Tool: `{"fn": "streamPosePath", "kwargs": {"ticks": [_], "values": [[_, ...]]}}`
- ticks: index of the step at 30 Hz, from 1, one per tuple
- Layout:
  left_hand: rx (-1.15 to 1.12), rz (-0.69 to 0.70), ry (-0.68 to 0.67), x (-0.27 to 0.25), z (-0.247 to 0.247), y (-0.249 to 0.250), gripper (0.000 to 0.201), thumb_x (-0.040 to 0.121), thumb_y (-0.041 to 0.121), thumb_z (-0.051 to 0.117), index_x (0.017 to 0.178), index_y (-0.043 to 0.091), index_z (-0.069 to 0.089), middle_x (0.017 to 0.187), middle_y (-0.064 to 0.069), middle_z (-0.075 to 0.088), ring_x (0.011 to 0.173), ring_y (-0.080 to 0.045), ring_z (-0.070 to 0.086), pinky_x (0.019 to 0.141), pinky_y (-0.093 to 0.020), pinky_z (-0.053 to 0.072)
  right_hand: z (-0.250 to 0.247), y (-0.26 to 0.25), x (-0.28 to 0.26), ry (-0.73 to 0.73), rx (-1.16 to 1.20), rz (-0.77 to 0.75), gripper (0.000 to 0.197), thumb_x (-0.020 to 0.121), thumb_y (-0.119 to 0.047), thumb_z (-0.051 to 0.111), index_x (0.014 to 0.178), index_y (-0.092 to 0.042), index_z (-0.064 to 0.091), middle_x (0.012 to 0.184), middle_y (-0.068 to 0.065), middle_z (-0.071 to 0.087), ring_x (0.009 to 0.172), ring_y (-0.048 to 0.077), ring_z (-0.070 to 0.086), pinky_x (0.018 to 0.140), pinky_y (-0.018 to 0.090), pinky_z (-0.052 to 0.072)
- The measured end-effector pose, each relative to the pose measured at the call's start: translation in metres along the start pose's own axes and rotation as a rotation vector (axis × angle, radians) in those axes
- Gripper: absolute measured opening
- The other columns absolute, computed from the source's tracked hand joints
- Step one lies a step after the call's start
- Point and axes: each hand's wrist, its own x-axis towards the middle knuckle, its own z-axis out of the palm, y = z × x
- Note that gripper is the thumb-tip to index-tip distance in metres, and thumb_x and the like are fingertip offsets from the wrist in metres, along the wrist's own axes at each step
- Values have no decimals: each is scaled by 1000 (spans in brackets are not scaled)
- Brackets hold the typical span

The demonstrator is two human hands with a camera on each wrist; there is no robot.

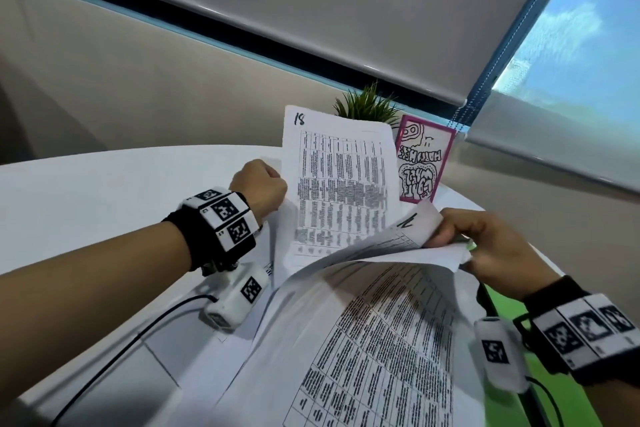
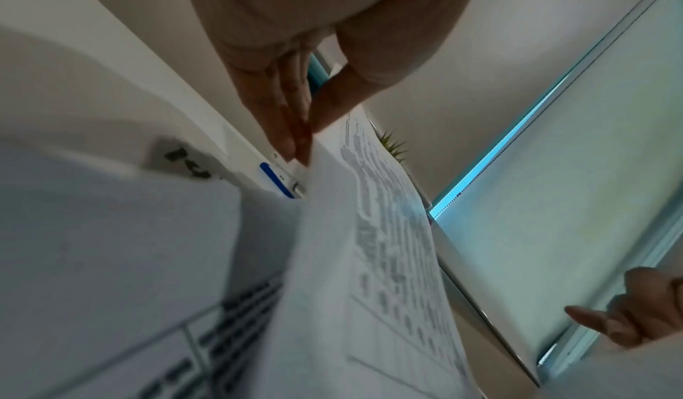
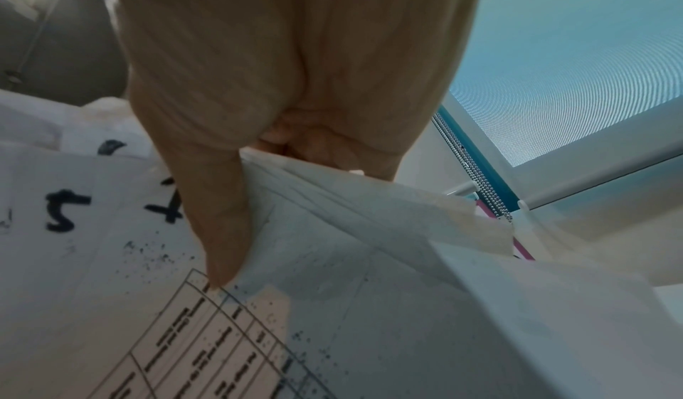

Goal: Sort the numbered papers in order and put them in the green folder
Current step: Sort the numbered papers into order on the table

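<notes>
The left hand (image 1: 260, 185) pinches the left edge of a printed sheet marked 18 (image 1: 341, 184) and holds it nearly upright above the white surface (image 1: 104, 191). In the left wrist view the fingers (image 2: 281, 113) lie straight along one face of that sheet with the thumb pressed against the other. The right hand (image 1: 491, 246) grips the top corners of several papers (image 1: 374, 333) at once, thumb on top and fingers curled beneath, so that the bundle bows upward from the surface. The uppermost lifted corner carries a handwritten mark (image 1: 406, 221) that may be a number, though its curl makes it hard to read. In the right wrist view the thumb (image 3: 218, 218) presses down on a gridded page, with handwritten figures (image 3: 62, 211) showing on pages just beside it. More sheets lie flat under the left wrist. The green folder (image 1: 540, 367) lies on the surface under the right forearm, partly covered by the papers. Beyond the sheet marked 18 stands a small green plant (image 1: 367, 106), and just beside it a pink-framed card (image 1: 424, 158) with black doodled lettering leans upright. Behind them grey roller blinds (image 1: 311, 3) hang over the window.
</notes>
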Motion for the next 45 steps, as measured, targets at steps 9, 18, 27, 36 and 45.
{"fn": "streamPosePath", "kwargs": {"ticks": [9,18,27,36,45], "values": [[-24,32,-340,-9,3,-6,12,79,13,77,83,9,67,76,-6,71,65,-19,68,52,-26,52,1,3,4,-28,15,-17,22,66,-2,84,63,-19,71,72,3,71,71,14,63,69,20,48],[551,222,-820,-46,-2,-2,34,91,16,57,59,13,47,57,2,50,51,-12,45,49,-19,37,5,16,21,-12,-93,9,20,71,-2,84,64,-13,68,67,-1,68,63,6,56,63,16,43],[518,394,-714,-68,-10,-1,40,86,37,68,112,12,49,113,-2,62,92,-17,58,77,-32,48,32,49,47,-88,25,130,26,71,-13,83,96,-14,76,92,-4,77,88,7,71,82,19,50],[579,418,-740,-68,-8,1,32,85,11,59,116,20,56,103,-2,67,88,-21,60,74,-31,50,37,57,70,-117,-27,215,100,64,-3,88,140,-40,34,119,-3,60,97,20,69,91,43,56],[613,279,-632,-30,-26,16,32,98,36,50,97,10,69,91,-3,74,77,-20,71,75,-28,53,39,48,64,-116,-58,106,39,69,-36,82,104,-24,68,100,-1,74,95,22,67,90,49,53]]}}
